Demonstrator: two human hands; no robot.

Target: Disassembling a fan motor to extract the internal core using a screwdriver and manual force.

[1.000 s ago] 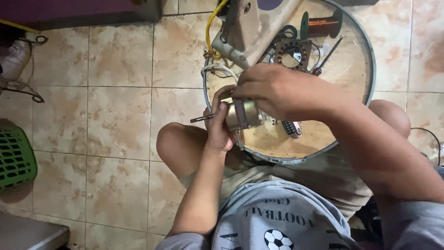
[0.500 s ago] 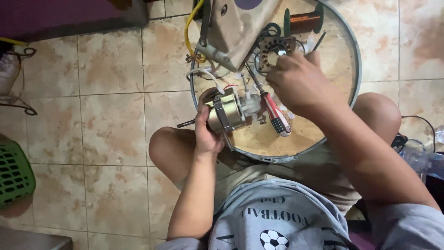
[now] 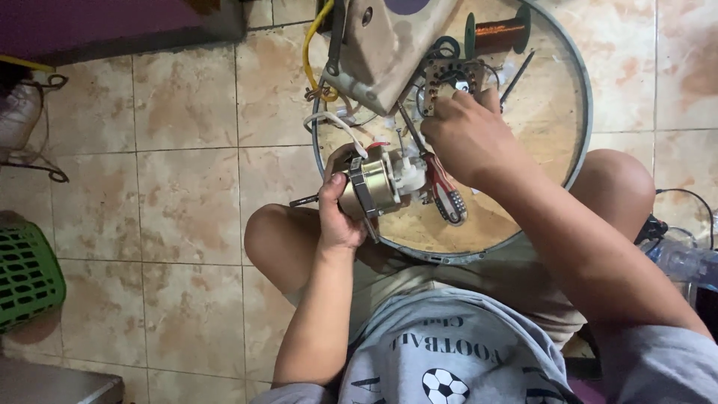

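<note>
My left hand grips a small electric fan motor with a metal band and a shaft sticking out to the left. It holds the motor over the near left rim of a round wooden tray. My right hand is further back over the tray, its fingers closed on the shaft of a screwdriver with a red and black handle. Just beyond its fingers lies a metal stator ring. A spool of copper wire lies at the tray's far side.
A beige fan housing with a yellow cable rests on the tray's far left. A green basket stands on the tiled floor at left. My bent knees flank the tray. A clear plastic bottle and cables lie at right.
My right hand left the motor and moved back across the tray toward the stator ring, taking hold of the screwdriver. My left hand still holds the motor, now uncovered.
</note>
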